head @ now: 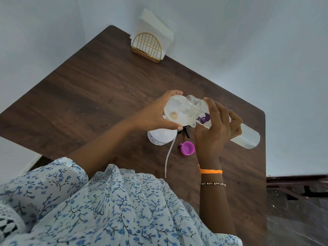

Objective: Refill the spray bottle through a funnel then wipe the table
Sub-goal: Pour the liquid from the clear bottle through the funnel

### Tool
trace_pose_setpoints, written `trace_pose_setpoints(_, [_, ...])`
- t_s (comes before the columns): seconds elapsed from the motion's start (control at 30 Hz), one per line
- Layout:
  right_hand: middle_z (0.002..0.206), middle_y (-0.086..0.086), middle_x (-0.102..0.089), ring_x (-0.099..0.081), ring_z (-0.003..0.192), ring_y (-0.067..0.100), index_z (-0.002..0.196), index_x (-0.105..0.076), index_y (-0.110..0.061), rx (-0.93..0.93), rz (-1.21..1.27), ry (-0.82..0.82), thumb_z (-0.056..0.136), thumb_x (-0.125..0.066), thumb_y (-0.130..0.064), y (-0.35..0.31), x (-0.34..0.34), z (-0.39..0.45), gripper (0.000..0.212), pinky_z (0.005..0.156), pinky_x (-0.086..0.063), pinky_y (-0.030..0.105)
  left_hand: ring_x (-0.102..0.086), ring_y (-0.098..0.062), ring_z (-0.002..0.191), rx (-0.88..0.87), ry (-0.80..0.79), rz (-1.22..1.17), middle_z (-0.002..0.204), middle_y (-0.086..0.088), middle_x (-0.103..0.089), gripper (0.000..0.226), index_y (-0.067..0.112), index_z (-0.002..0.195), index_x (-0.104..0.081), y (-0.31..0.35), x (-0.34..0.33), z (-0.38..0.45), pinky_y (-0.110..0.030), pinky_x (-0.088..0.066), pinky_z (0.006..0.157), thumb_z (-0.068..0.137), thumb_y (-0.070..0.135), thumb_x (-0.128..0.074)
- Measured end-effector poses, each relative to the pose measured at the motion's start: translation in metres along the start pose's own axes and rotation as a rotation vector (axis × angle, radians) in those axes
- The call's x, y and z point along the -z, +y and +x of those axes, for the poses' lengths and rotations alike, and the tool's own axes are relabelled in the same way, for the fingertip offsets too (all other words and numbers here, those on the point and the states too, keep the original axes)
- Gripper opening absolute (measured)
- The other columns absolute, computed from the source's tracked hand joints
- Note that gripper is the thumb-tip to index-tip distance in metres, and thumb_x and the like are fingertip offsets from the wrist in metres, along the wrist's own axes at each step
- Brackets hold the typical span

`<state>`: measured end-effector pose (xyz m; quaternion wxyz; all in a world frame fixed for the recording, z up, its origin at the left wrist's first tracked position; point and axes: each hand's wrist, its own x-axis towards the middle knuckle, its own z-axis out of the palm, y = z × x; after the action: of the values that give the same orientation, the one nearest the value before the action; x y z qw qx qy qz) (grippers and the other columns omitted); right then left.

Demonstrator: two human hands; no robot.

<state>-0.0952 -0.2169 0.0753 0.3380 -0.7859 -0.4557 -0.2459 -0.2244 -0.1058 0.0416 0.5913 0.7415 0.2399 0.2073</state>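
The left hand is curling its grip around the rim of a wide white plastic funnel, thumb on the near edge and fingers over the far edge, holding it above the white spray bottle that is standing on the dark brown wooden tabletop. The right hand is wrapping its grip around a long clear plastic refill bottle with a purple label, tilting it so its open threaded mouth is lying over the funnel's bowl. Just beside the spray bottle, the black trigger head is lying on the tabletop, and a thin translucent dip tube is trailing toward the person. A small purple cap is sitting near the right wrist. At the far corner, a gold wire napkin holder is standing with white paper napkins.
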Motion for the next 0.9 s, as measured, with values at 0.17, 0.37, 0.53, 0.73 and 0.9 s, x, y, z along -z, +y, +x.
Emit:
trace_pose_setpoints(0.17, [0.11, 0.0, -0.068, -0.037, 0.107, 0.018, 0.109, -0.068, -0.018, 0.007, -0.004, -0.002, 0.065, -0.078, -0.004, 0.0005, 0.0, -0.0002, 0.047, 0.084, -0.021, 0.032, -0.034, 0.03, 0.105, 0.003, -0.001, 0.004, 0.116, 0.044, -0.034, 0.087, 0.048, 0.129, -0.025, 0.0009, 0.0003, -0.0005, 0.006, -0.035, 0.072, 0.065, 0.035, -0.083])
trace_pose_setpoints(0.37, [0.109, -0.003, -0.067, -0.037, 0.107, 0.017, 0.11, -0.067, -0.02, 0.006, -0.019, 0.0, 0.065, -0.08, -0.007, 0.002, -0.0019, -0.0006, 0.048, 0.082, -0.017, 0.027, -0.034, 0.029, 0.105, -0.001, -0.012, -0.011, 0.12, 0.04, -0.033, 0.087, 0.045, 0.131, -0.026, 0.0013, 0.0011, -0.0005, 0.006, -0.035, 0.074, 0.066, 0.033, -0.083])
trace_pose_setpoints(0.53, [0.11, -0.002, -0.068, -0.039, 0.107, 0.019, 0.109, -0.068, -0.019, 0.017, -0.016, 0.017, 0.065, -0.08, -0.007, 0.0006, -0.0015, -0.0004, 0.047, 0.084, -0.022, 0.033, -0.033, 0.031, 0.104, -0.005, -0.011, -0.006, 0.119, 0.042, -0.032, 0.087, 0.044, 0.131, -0.025, 0.001, 0.0009, -0.0004, 0.007, -0.034, 0.072, 0.067, 0.031, -0.083])
trace_pose_setpoints(0.73, [0.109, 0.0, -0.068, -0.052, 0.104, 0.032, 0.108, -0.068, -0.017, 0.031, -0.027, 0.024, 0.061, -0.08, -0.001, -0.0019, -0.0001, -0.0001, 0.051, 0.083, -0.026, 0.037, -0.035, 0.029, 0.104, -0.004, -0.014, -0.007, 0.118, 0.038, -0.034, 0.087, 0.042, 0.131, -0.026, 0.0013, 0.0015, -0.0005, 0.005, -0.036, 0.073, 0.067, 0.03, -0.083])
trace_pose_setpoints(0.9, [0.109, -0.002, -0.067, -0.04, 0.107, 0.02, 0.108, -0.068, -0.019, 0.015, -0.018, 0.013, 0.062, -0.076, 0.001, -0.0011, -0.0003, -0.0007, 0.051, 0.084, -0.022, 0.034, -0.034, 0.029, 0.105, -0.002, -0.009, 0.001, 0.118, 0.039, -0.034, 0.087, 0.042, 0.131, -0.025, 0.0017, 0.0016, -0.0005, 0.005, -0.036, 0.073, 0.067, 0.031, -0.083])
